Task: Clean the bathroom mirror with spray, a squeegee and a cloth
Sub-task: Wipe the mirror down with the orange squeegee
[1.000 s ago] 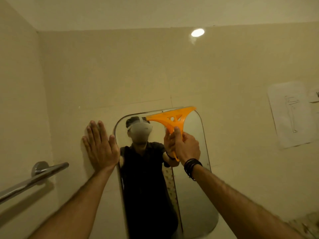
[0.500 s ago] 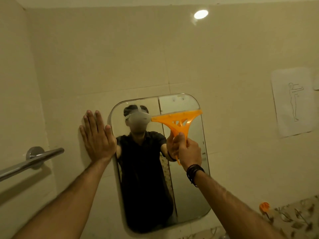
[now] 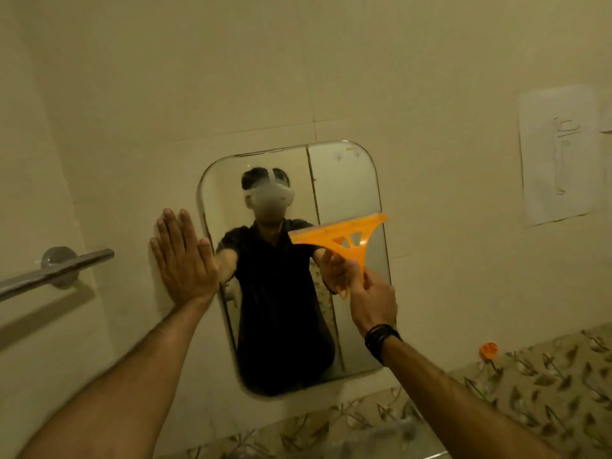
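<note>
Tiled wall (image 3: 430,77), pale, fills the view; rounded mirror (image 3: 344,180) set into it at centre, glass rigid and fragile, so pressure wants to be even, not jabbed. Towel rail (image 3: 56,270) at 9 o'clock of the mirror; paper sheet (image 3: 559,154) taped at 2 o'clock; patterned tile band (image 3: 546,385) along the bottom, a small orange object (image 3: 488,350) on it at 4 o'clock, too small to identify. Left hand (image 3: 183,256) lies flat and released on the wall, fingers spread upward, thumb edge just touching the mirror's left rim, holding nothing, likely bracing. Right hand (image 3: 371,299) is clenched around the stem of the orange squeegee (image 3: 341,236), blade against the glass about mid-height, right half, tilted up toward 2 o'clock. Squeegee looks like light, stiff plastic; a soft blade edge is probable. Hold belongs low on the stem, as now. Wet plastic may slip. No spray or cloth in view.
</note>
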The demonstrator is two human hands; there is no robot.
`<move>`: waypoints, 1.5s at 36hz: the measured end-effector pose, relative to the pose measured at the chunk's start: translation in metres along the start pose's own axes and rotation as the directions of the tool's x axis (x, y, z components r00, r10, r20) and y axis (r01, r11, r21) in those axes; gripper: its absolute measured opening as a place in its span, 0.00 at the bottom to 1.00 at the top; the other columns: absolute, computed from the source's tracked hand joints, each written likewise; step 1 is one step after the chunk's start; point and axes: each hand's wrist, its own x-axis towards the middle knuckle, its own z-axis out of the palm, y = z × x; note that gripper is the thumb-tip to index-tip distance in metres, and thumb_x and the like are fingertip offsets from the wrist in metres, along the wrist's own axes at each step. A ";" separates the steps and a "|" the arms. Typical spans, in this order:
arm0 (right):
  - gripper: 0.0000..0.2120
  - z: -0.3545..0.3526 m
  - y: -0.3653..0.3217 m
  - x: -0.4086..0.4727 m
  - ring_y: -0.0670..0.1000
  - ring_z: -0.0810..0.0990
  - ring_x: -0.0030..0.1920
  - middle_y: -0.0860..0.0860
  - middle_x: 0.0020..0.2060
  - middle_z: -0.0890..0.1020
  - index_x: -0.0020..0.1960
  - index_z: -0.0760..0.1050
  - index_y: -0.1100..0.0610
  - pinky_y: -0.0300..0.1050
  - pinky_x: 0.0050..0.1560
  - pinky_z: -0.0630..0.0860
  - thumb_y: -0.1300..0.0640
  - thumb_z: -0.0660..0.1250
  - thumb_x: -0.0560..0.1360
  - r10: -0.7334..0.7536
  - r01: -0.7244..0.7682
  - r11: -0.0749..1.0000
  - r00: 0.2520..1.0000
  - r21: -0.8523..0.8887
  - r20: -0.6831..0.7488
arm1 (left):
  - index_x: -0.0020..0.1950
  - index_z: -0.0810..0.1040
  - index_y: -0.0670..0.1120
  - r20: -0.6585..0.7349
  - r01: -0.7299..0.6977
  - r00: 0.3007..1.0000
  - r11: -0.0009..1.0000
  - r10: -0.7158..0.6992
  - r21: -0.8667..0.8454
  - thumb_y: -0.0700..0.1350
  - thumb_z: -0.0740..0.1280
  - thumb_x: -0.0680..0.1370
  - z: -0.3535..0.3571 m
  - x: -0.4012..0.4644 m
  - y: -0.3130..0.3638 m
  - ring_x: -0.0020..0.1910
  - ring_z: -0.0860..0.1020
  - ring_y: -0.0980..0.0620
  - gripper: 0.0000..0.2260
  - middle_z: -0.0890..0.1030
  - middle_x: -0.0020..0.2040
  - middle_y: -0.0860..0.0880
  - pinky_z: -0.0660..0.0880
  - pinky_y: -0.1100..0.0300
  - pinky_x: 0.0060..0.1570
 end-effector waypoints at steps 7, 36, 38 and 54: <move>0.26 -0.015 -0.066 0.075 0.47 0.70 0.29 0.45 0.27 0.72 0.31 0.68 0.49 0.43 0.33 0.65 0.35 0.54 0.81 -0.147 0.146 0.989 0.985 -0.015 -0.092 | 0.84 0.50 0.46 0.001 -0.007 1.000 1.000 0.007 0.016 0.55 0.41 0.85 -0.002 -0.002 0.001 0.83 0.48 0.47 0.29 0.50 0.84 0.45 0.48 0.44 0.81; 0.23 0.000 0.063 -0.012 0.45 0.70 0.25 0.46 0.24 0.72 0.36 0.71 0.48 0.41 0.29 0.63 0.35 0.53 0.79 0.030 -0.021 0.998 0.982 -0.052 0.185 | 0.84 0.51 0.45 -0.010 0.052 0.999 0.998 -0.051 0.045 0.53 0.40 0.85 0.000 -0.025 0.002 0.83 0.49 0.46 0.28 0.52 0.84 0.44 0.46 0.46 0.80; 0.28 0.001 0.077 -0.026 0.45 0.67 0.25 0.46 0.23 0.70 0.32 0.72 0.52 0.42 0.29 0.62 0.33 0.52 0.76 0.056 -0.054 0.998 0.980 -0.018 0.190 | 0.84 0.51 0.46 -0.007 0.064 0.998 0.997 -0.064 0.050 0.53 0.40 0.85 0.000 -0.029 0.003 0.83 0.49 0.47 0.28 0.51 0.84 0.45 0.46 0.46 0.81; 0.24 -0.006 -0.006 -0.001 0.44 0.64 0.26 0.44 0.26 0.67 0.31 0.66 0.49 0.39 0.29 0.59 0.35 0.55 0.78 -0.145 0.143 0.989 0.983 0.033 0.111 | 0.84 0.49 0.46 0.021 0.069 0.997 0.995 -0.071 0.079 0.54 0.41 0.85 0.001 -0.038 -0.001 0.83 0.49 0.45 0.28 0.51 0.84 0.43 0.49 0.43 0.81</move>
